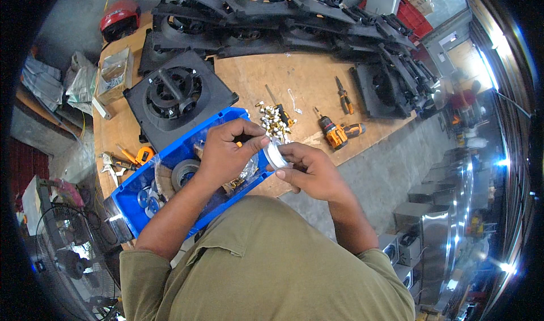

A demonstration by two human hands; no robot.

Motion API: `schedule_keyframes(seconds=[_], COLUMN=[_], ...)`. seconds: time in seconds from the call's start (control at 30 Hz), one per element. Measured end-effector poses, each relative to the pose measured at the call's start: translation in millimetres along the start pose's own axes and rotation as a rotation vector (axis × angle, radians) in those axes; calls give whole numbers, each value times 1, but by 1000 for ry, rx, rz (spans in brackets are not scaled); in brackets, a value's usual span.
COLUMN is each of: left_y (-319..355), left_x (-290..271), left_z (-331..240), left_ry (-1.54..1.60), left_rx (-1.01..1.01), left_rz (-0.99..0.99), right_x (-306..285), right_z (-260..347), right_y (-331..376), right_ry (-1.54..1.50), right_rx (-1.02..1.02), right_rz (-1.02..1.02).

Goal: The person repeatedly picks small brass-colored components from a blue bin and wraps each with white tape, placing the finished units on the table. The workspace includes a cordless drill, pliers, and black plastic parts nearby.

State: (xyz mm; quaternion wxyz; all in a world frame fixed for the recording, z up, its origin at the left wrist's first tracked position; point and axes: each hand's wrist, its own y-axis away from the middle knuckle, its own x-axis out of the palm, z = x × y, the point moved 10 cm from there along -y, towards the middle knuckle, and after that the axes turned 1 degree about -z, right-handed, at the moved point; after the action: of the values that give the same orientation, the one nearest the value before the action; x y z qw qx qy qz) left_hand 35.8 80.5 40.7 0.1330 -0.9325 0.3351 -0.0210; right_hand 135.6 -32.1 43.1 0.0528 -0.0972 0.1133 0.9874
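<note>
a person in a green shirt (272, 258) has both hands at a small white roll (275, 156). the roll is up between the two hands, at the right end of a long blue bin (177, 151). the right hand (313, 172) pinches the roll, with its thumb low and its fingers on the far side. the left hand (224, 154) has its thumb and first finger close together at the roll's left edge. i cannot tell if those two tips squeeze the roll or just touch it.

in the bin there is a big gray roll (184, 173) and some little blue and white rolls (149, 202). the left arm goes over the bin.

past the hands, a pile of gold and white bits (275, 122) sits on the wood table (243, 74). a screwdriver (287, 117) lies by the pile. to the right are an orange and black drill (335, 133) and pliers (344, 100). a big black frame (170, 88) lies just behind the bin. more black frames (249, 35) are stacked along the back. a red helmet (120, 19) sits at the far left corner.
</note>
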Motion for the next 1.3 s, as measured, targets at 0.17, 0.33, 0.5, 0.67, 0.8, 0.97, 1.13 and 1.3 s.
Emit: schedule_keyframes(seconds=[0.17,0.33,0.5,0.67,0.8,0.97,1.13,1.3], left_y=[0,-1,-1,0,2,7,11,14], left_x=[1,4,3,7,13,19,26,27], left_z=[2,0,-2,-7,-16,-21,-33,-39], left_ry=[-55,-40,-162,-177,-196,-233,-173,-5], left_rx=[-51,-93,-52,-1,15,-48,11,39], left_rz=[34,130,89,76,114,231,322,287], right_x=[1,-2,1,5,-2,-4,-10,-9], right_z=[-5,-7,-5,1,7,17,15,-1], right_y=[3,5,7,11,8,-6,-19,-28], right_ry=[-116,-210,-220,-368,-394,-569,-609,-467], right_rx=[62,96,101,86,43,-36,-68,-10], right_rz=[40,24,78,121,91,156,135,95])
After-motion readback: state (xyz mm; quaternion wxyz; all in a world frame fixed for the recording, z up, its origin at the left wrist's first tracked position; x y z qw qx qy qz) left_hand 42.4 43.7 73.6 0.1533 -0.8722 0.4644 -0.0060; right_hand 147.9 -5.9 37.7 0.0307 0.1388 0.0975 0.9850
